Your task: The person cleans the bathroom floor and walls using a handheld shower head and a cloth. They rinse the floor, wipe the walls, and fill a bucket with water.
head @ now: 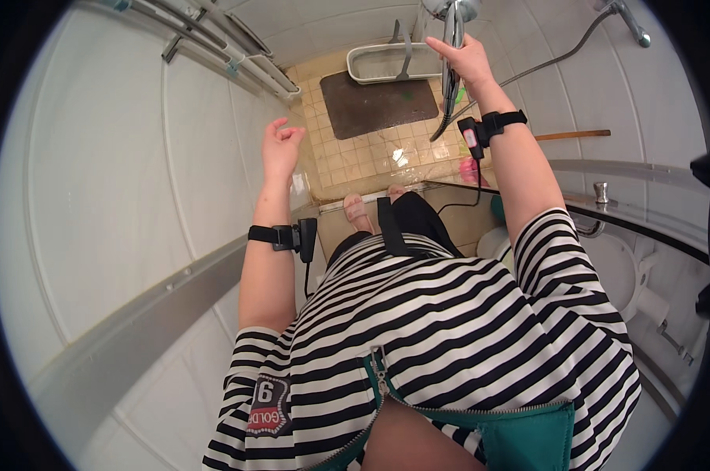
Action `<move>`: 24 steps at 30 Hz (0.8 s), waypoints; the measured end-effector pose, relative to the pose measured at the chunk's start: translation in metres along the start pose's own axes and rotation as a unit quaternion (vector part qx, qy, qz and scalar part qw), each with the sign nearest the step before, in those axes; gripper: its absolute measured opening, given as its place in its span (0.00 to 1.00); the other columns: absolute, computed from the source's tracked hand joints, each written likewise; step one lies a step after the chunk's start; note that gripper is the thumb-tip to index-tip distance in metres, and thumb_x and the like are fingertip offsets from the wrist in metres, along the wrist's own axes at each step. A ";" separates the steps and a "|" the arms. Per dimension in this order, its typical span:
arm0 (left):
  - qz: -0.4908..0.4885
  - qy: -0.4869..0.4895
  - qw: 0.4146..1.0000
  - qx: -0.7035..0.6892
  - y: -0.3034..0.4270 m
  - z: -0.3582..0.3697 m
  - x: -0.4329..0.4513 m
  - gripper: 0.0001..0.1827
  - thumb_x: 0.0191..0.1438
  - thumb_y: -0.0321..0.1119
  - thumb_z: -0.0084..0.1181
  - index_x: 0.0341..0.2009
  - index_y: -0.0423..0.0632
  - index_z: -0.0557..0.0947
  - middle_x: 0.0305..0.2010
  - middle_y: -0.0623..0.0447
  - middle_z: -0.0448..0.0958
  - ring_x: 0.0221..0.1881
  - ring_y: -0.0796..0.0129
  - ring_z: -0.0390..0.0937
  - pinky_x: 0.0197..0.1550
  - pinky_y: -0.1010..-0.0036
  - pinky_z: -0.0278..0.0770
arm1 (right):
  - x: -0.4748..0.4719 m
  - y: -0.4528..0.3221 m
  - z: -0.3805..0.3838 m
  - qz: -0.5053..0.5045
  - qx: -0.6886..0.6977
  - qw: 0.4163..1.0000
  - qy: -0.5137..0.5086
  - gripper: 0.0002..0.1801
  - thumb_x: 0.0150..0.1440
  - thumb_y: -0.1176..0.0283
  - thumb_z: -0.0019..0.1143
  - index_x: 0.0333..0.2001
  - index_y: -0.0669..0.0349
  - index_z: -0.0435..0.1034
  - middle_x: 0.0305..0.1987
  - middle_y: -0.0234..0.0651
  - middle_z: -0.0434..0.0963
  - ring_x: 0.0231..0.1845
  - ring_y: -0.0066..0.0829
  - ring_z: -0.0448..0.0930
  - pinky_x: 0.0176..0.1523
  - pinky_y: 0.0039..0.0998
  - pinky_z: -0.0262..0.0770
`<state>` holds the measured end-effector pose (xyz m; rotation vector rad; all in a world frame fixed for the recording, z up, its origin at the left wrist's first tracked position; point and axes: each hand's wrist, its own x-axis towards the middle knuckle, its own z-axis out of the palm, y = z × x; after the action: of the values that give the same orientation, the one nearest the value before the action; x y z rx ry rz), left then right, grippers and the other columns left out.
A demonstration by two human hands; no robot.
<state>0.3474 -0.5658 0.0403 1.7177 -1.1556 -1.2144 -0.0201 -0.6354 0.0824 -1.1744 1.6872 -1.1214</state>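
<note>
My right hand grips the chrome handle of a hand shower, with the thumb stretched out along it. The shower's head is partly cut off at the top of the view. From the handle's lower end a flexible metal hose loops off to the right. My left hand hangs by the left wall, loosely curled, with nothing in it. Below lie a dark brown mat and, behind it, a pale oblong bucket with a grey handle. The tiled floor shines wet.
Chrome rails stick out from the left wall. A wall tap sits top right. At right, a glass door with a metal knob stands beside a toilet. A wooden stick and a pink item lie near the right wall.
</note>
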 end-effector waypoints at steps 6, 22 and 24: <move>0.020 0.030 0.998 -0.048 0.022 -0.011 -0.031 0.24 0.52 0.27 0.59 0.53 0.40 0.69 0.38 0.52 0.77 0.40 0.73 0.73 0.46 0.77 0.70 | 0.024 -0.002 0.005 -0.036 0.129 0.991 -0.022 0.14 0.45 0.64 0.67 0.26 0.59 0.68 0.21 0.28 0.73 0.16 0.18 0.69 0.15 0.23 0.60; 0.028 0.099 0.993 -0.063 0.032 -0.044 -0.075 0.21 0.53 0.28 0.58 0.52 0.42 0.72 0.38 0.53 0.77 0.45 0.71 0.73 0.51 0.73 0.69 | 0.116 0.006 0.039 0.008 0.243 0.967 -0.080 0.13 0.46 0.68 0.63 0.34 0.60 0.69 0.24 0.31 0.73 0.14 0.24 0.70 0.11 0.26 0.61; 0.023 0.105 0.993 -0.057 0.034 -0.046 -0.075 0.20 0.53 0.28 0.58 0.51 0.42 0.73 0.38 0.54 0.77 0.45 0.71 0.73 0.50 0.73 0.69 | 0.116 0.009 0.044 0.020 0.241 0.966 -0.092 0.12 0.47 0.68 0.62 0.34 0.59 0.69 0.24 0.31 0.73 0.15 0.23 0.70 0.11 0.25 0.60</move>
<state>0.3717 -0.5042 0.1071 1.6785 -0.9778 -1.0243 -0.0134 -0.7546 0.0479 -0.8963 1.1996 -1.2643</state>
